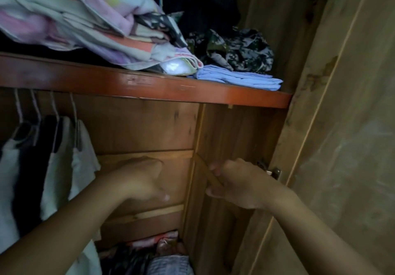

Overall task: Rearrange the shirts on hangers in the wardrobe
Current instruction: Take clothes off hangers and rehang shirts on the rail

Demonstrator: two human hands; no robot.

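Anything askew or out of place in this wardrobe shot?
Yes. The folded blue cloth juts past the shelf edge, and the bedding pile beside it slumps over the front. The hanging shirts sit bunched at the left.

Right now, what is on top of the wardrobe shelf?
On the shelf: a pile of pastel bedding, folded blue cloth, camouflage fabric and dark clothes. What lies under and behind the piles is covered.

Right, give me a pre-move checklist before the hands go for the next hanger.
1. Left hand free: cannot tell, blurred, fingers hidden.
2. Right hand free: not ok, it pinches the wooden strip on the side panel.
3. Hanging shirts on hangers: ok, bunched at left.
4. Room on the right to slide shirts: ok.
5. Rail visible: not ok, hidden behind the shelf edge.
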